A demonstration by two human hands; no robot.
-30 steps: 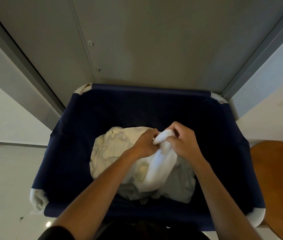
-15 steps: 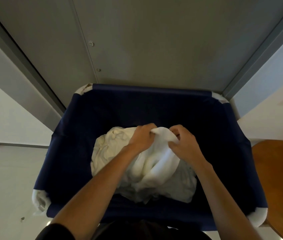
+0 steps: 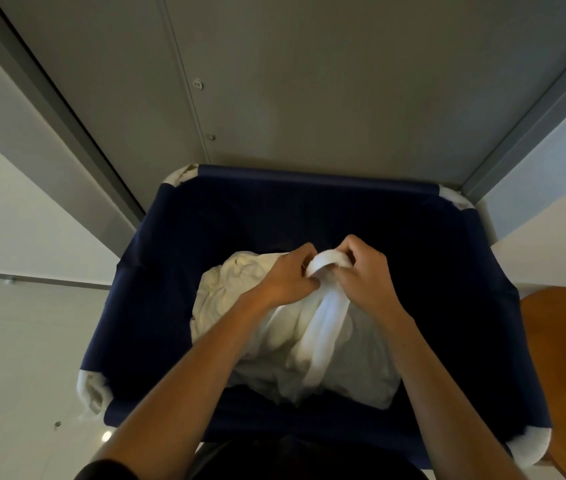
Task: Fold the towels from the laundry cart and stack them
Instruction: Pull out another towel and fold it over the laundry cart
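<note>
While both hands are kept above the middle of the laundry cart (image 3: 156, 306), a white towel (image 3: 326, 327) is gripped between them. The left hand (image 3: 288, 278) is curled round the towel's bunched top from the cart's left side, and the right hand (image 3: 364, 275) is curled round the same rolled edge from the cart's right side, so that the two hands are nearly touching. From this grip the towel is drawn down as a narrow, twisted band towards the cart's near wall. Its lower end is lost among the heap of pale laundry (image 3: 226, 289) inside the cart, and it cannot be told whether that end is free. The heap is made up of crumpled cream and off-white cloth and is spread over the cart's floor, nearer the near wall than the far one. The cart's walls are formed of dark navy fabric, and white padding (image 3: 91, 389) is shown at its corners. Beyond the cart's far rim a grey metal panel (image 3: 309, 81) with a vertical seam is seen. Just beside the cart's right rim, part of a brown wooden surface (image 3: 565, 341) is visible. Both bare forearms are stretched over the cart's near rim.
</note>
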